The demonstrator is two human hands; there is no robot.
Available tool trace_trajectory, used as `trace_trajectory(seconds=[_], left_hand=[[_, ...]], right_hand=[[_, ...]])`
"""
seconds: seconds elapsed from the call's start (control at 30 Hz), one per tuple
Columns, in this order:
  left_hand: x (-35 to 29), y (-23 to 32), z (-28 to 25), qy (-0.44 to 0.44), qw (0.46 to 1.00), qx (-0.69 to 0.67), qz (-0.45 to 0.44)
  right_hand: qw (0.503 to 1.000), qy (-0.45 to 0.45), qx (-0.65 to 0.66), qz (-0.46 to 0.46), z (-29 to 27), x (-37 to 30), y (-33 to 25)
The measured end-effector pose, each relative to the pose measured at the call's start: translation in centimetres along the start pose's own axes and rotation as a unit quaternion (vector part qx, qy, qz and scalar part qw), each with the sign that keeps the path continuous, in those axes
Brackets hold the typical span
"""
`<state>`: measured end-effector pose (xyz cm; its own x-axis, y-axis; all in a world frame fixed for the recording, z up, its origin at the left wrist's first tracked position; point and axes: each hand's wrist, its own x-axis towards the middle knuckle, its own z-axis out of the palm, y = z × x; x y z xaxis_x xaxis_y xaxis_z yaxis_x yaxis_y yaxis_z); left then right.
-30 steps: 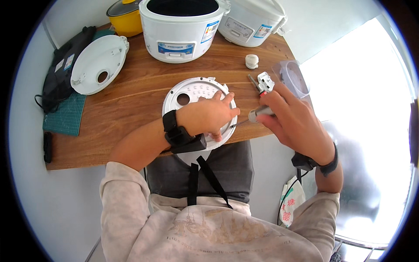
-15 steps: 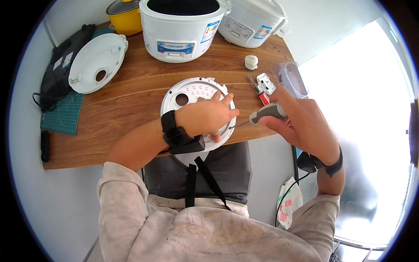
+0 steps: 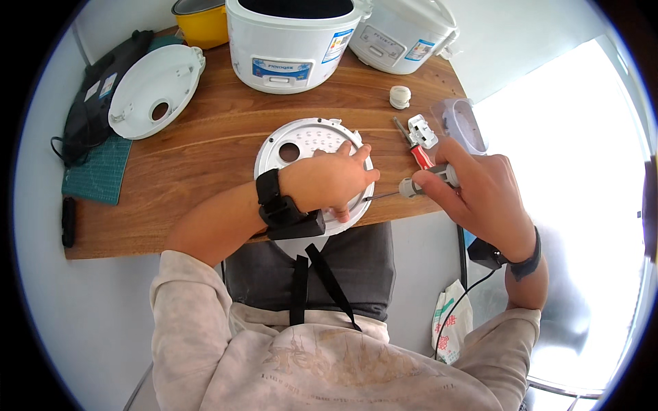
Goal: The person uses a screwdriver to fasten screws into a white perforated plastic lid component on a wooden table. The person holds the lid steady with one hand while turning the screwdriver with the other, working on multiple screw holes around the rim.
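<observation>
A round, pale rice cooker lid plate (image 3: 312, 137) with a hole and many small perforations lies at the table's front edge, jutting slightly over it. Across it rests my left hand (image 3: 325, 179), fingers spread and flat, covering much of its middle and right. My right hand (image 3: 483, 192) grips a screwdriver (image 3: 412, 186) by its grey handle, thumb along the side. The thin shaft points left, and its tip meets the plate's right rim beside my left fingers. Whether a screw sits under the tip is too small to tell.
Behind stand a white rice cooker body (image 3: 288, 51), another cooker (image 3: 394, 41) and a yellow pot (image 3: 202, 24). A white outer lid (image 3: 147, 96) leans left over a green mat (image 3: 96, 171). Near my right hand lie a red screwdriver (image 3: 419, 156), white fitting (image 3: 421, 130), round cap (image 3: 399, 96) and clear box (image 3: 462, 127).
My right hand's fingers have shifted along the screwdriver handle, which sits slightly farther right and at a changed angle. My left hand stays spread on the plate. The whole view has shifted slightly.
</observation>
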<state>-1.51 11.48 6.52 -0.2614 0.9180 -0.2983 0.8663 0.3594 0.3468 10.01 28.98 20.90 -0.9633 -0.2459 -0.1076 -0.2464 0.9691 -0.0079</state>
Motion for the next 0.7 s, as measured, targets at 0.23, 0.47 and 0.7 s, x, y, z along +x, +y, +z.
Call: trace_trajectory(seconds=[0.23, 0.47, 0.7], left_hand=[[-0.2, -0.6, 0.6, 0.046, 0.998, -0.028, 0.040], [-0.1, 0.3, -0.8, -0.031, 0.999, -0.019, -0.013], [0.0, 0.5, -1.0, -0.042, 0.999, -0.017, -0.020]], right_hand=[[0.974, 0.084, 0.197, -0.067, 0.6, 0.3, 0.4], [0.995, 0.097, 0.013, 0.002, 0.6, 0.0, -0.7], [0.966, 0.193, 0.146, -0.094, 2.7, -0.2, -0.4]])
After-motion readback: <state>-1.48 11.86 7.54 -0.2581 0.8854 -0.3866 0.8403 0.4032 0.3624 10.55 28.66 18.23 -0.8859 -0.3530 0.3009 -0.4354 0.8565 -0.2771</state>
